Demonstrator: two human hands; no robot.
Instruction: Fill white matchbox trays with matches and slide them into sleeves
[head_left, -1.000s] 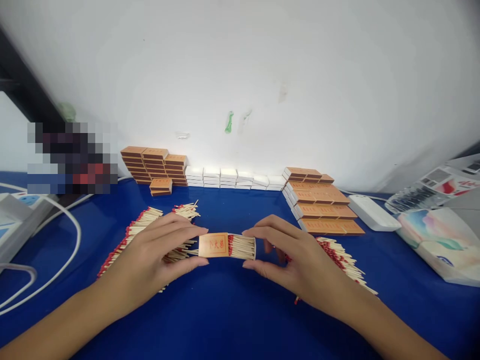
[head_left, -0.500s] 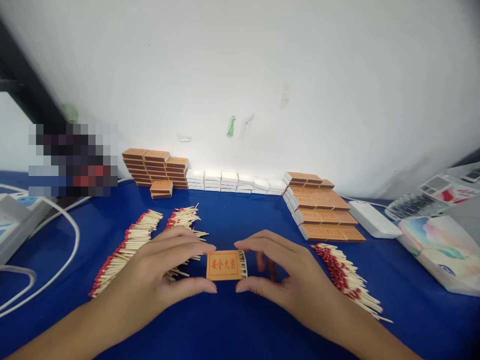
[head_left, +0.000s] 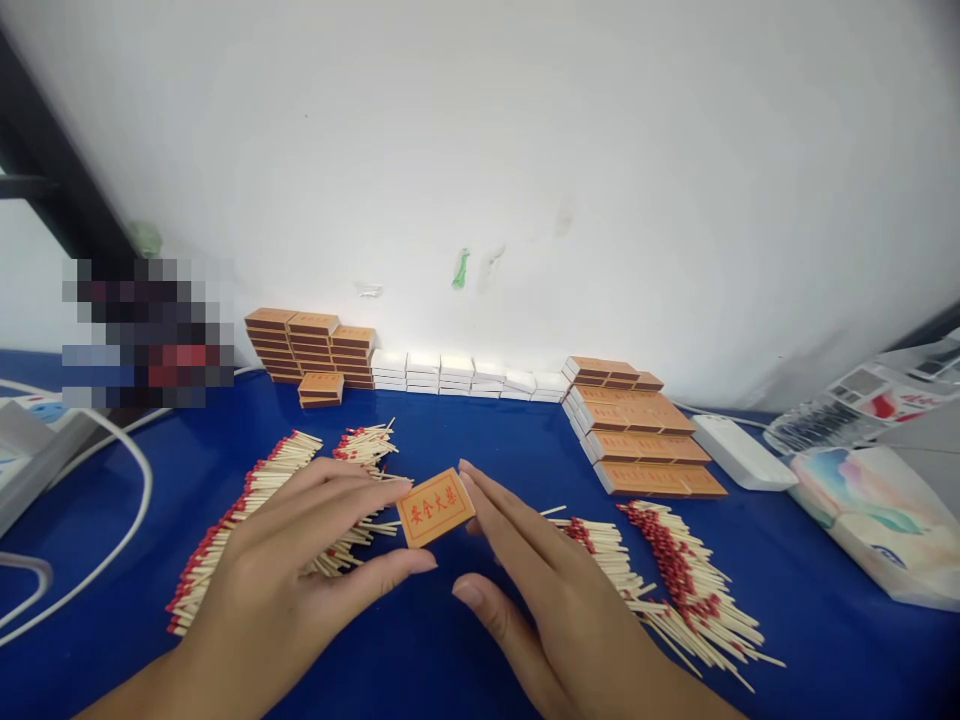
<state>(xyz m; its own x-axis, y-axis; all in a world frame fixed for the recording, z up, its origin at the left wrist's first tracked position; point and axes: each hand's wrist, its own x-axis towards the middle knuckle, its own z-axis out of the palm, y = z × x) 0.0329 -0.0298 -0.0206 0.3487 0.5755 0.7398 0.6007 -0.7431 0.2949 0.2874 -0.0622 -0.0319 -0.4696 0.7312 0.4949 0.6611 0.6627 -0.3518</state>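
An orange matchbox [head_left: 436, 508] with red characters is tilted, its right end higher. My left hand [head_left: 296, 555] grips it by the left part, between the fingertips above and the thumb below. My right hand [head_left: 544, 585] lies against the box's right end with its fingers straight, while its thumb stands apart below. No matches show at that end of the box. Red-tipped matches lie in piles on both sides: a long left row [head_left: 225, 530], a pile partly behind my left hand [head_left: 364, 445], and right piles [head_left: 694, 590] beside my right hand.
On the blue table [head_left: 420, 660], orange matchboxes stand stacked at the left [head_left: 307, 345] and right [head_left: 645, 440]. White inner trays [head_left: 457, 375] line the wall between them. A white box [head_left: 742, 452], a tissue pack [head_left: 874, 520] and a plastic bottle [head_left: 832, 410] are at the right; a cable [head_left: 139, 490] curves at the left.
The matchbox has tilted and its match-filled tray no longer sticks out at the right. My right fingers have straightened against that end. More of the right match piles shows.
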